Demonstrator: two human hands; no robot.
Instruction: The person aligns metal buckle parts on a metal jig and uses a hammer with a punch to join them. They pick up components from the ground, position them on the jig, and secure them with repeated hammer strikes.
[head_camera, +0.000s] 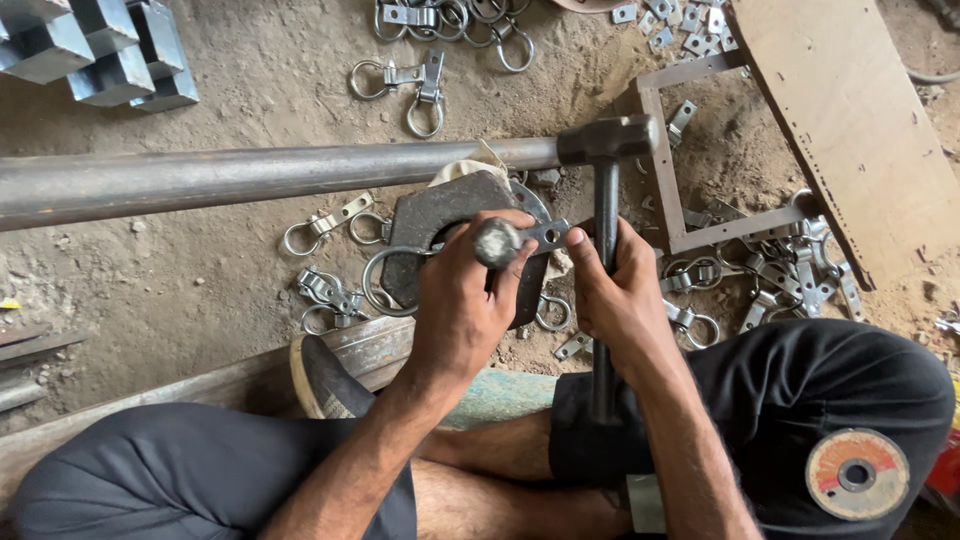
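My left hand (462, 300) is wrapped around a round steel punch (496, 241), held upright over a metal clamp piece (548, 234) that lies on a dark heavy iron block (440, 215). A wire ring (380, 283) of the clamp rests against the block's left side. My right hand (615, 290) grips the dark handle of a hammer (606, 200); its head (606, 139) is raised near the end of a long steel pipe (250, 175).
Finished ring clamps (420, 85) lie scattered on the dirt floor at top, left and right (760, 280). A steel angle frame (668, 180) and a wooden board (850, 120) sit right. Steel blocks (100, 50) are top left. A grinding disc (857, 474) rests on my right knee.
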